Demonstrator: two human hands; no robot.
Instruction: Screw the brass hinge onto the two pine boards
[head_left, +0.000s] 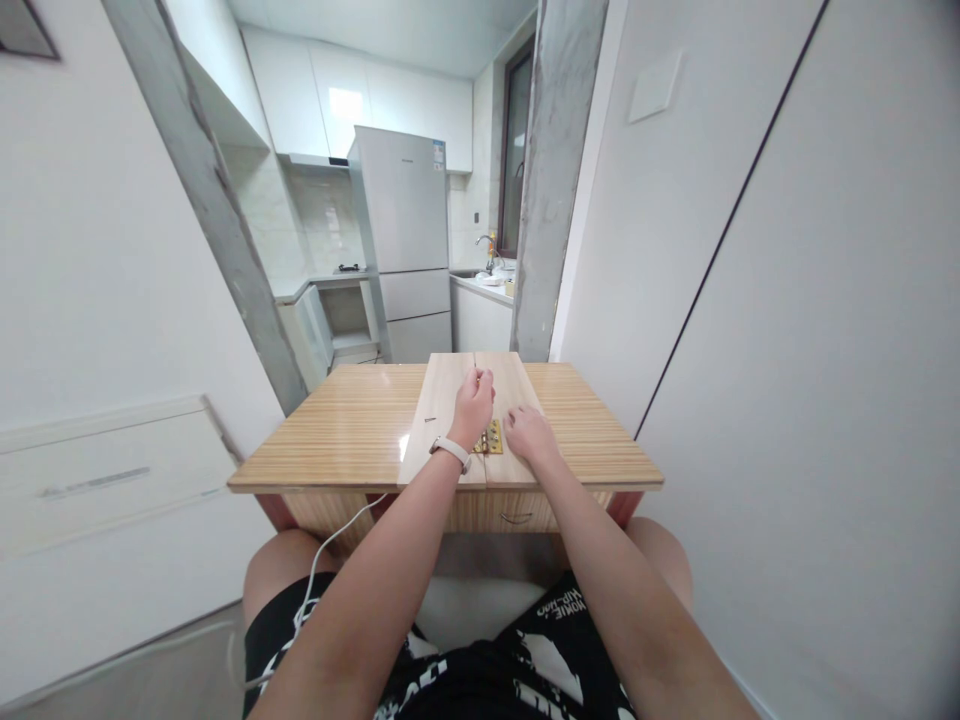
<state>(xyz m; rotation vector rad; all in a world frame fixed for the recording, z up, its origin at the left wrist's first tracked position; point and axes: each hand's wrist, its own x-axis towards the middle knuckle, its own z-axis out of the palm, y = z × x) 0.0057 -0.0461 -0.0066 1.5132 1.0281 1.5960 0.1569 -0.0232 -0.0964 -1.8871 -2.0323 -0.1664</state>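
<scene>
Two pale wooden boards lie side by side, a left board (416,458) and a right board (501,372), with a narrow seam between them. A brass hinge (494,437) lies across the seam, partly hidden by my left wrist. Above the boards, my left hand (474,402) is closed, fingers pinched together; what is in them is too small to name. My right hand (529,434) rests on the right board just right of the hinge. Its fingers are curled in, and anything under them is hidden. A small, thin dark piece (430,420) lies on the left board.
The boards lie on a striped wood-grain table (337,425) with a drawer handle (516,518) at its front. A white cable (330,540) hangs by my left leg. Walls stand on both sides, and a refrigerator (409,210) is beyond the table.
</scene>
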